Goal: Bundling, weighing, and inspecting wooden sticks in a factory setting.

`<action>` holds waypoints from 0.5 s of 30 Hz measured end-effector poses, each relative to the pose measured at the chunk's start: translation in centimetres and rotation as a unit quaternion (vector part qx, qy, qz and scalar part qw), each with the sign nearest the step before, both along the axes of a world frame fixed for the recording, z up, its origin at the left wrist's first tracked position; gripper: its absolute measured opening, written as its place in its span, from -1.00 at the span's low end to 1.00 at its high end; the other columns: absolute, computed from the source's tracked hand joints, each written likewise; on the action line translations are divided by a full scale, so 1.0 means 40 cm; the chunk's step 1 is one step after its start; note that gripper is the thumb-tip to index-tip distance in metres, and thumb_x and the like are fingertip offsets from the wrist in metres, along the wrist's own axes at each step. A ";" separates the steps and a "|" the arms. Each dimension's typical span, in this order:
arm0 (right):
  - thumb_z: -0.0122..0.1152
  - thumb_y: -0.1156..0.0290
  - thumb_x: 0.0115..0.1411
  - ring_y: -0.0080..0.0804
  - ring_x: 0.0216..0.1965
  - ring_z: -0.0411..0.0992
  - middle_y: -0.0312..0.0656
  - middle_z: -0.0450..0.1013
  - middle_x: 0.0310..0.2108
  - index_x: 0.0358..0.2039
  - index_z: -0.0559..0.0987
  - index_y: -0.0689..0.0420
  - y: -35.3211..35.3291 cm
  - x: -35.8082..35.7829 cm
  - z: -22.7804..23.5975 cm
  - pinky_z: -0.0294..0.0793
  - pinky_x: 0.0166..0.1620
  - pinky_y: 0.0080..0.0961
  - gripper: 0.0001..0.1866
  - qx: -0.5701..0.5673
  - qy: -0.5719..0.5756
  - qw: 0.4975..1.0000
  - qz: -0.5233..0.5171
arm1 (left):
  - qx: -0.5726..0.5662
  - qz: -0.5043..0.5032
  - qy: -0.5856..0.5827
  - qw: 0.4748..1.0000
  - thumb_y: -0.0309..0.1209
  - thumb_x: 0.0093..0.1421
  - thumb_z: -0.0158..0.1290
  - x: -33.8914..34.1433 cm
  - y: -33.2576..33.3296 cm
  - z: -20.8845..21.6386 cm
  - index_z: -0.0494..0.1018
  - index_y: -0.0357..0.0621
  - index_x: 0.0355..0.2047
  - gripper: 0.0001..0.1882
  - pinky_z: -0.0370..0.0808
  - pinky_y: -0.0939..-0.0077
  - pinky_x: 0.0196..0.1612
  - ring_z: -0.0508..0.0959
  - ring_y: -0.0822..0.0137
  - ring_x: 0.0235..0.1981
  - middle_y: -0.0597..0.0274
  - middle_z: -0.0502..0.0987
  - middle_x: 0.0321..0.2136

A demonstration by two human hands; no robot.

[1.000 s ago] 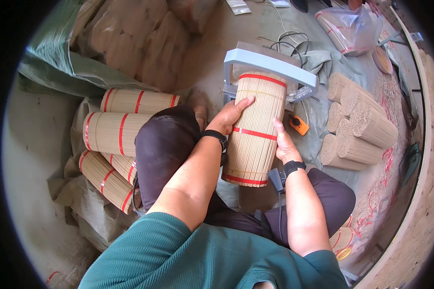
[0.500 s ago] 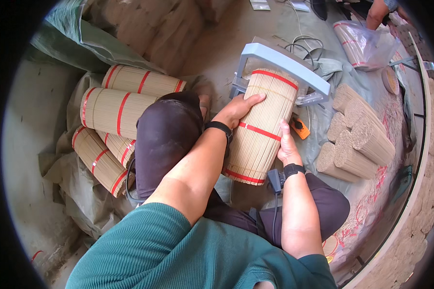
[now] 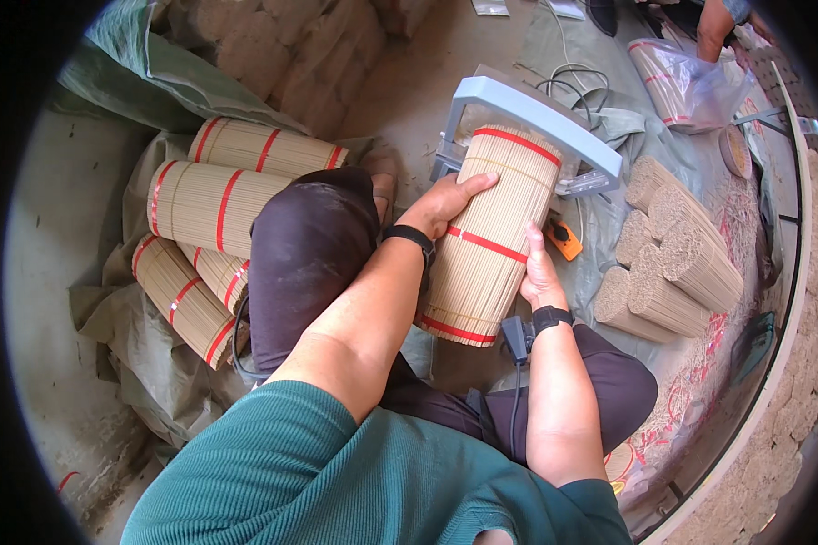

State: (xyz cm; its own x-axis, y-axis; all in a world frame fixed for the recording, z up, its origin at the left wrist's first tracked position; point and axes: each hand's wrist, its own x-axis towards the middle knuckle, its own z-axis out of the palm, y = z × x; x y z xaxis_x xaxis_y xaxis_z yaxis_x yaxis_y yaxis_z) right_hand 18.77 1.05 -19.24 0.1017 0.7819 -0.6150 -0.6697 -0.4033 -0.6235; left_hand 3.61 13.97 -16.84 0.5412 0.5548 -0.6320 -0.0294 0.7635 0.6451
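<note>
A thick bundle of thin pale sticks [image 3: 493, 280], bound with three red bands and a thinner yellowish tie, leans up and away from me between my knees. My left hand [image 3: 441, 203] grips its left side, thumb lying across the sticks. On the opposite side, lower down, my right hand [image 3: 541, 271] is pressed against it with the thumb upward. The bundle's far end reaches inside a grey-blue arched frame [image 3: 536, 111]. What lies beneath the bundle is hidden.
More red-banded bundles [image 3: 214, 207] are piled on cloth left of my knee. Unbanded stick bundles [image 3: 686, 245] stand at the right, near an orange tag-like piece [image 3: 565, 240]. Cables [image 3: 577, 77] run behind the frame. Another person's hand [image 3: 713, 41] touches a plastic-bagged bundle [image 3: 673, 86] at the far right.
The held bundle has shifted very slightly toward the far left, with both hands keeping their grip. The arched frame stays in about the same place.
</note>
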 end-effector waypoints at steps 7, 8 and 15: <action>0.21 -0.08 0.07 -0.27 0.12 0.26 -0.05 0.29 0.11 0.14 0.27 0.28 -0.004 -0.003 0.008 0.21 0.18 -0.32 -0.19 0.006 -0.007 1.000 -0.002 | 0.008 -0.009 0.021 1.000 -0.03 0.07 0.16 0.001 -0.002 -0.002 0.23 -0.45 0.08 -0.22 0.50 0.32 -0.09 0.56 0.15 -0.17 -0.11 0.50 -0.12; 0.21 -0.08 0.07 -0.27 0.12 0.26 -0.05 0.29 0.11 0.14 0.27 0.28 -0.002 -0.005 0.013 0.21 0.18 -0.32 -0.19 0.008 -0.008 1.000 -0.006 | 0.002 -0.008 0.016 1.000 -0.03 0.08 0.16 0.001 0.003 -0.011 0.23 -0.46 0.08 -0.22 0.49 0.32 -0.08 0.56 0.15 -0.16 -0.11 0.49 -0.12; 0.18 -0.14 0.08 -0.27 0.12 0.28 -0.07 0.29 0.12 0.17 0.22 0.24 -0.041 -0.024 0.049 0.25 0.18 -0.32 -0.16 0.017 -0.002 1.000 0.012 | 0.034 -0.046 0.037 0.998 0.01 0.08 0.15 -0.010 -0.028 0.025 0.23 -0.48 0.08 -0.19 0.48 0.31 -0.06 0.56 0.14 -0.16 -0.12 0.50 -0.12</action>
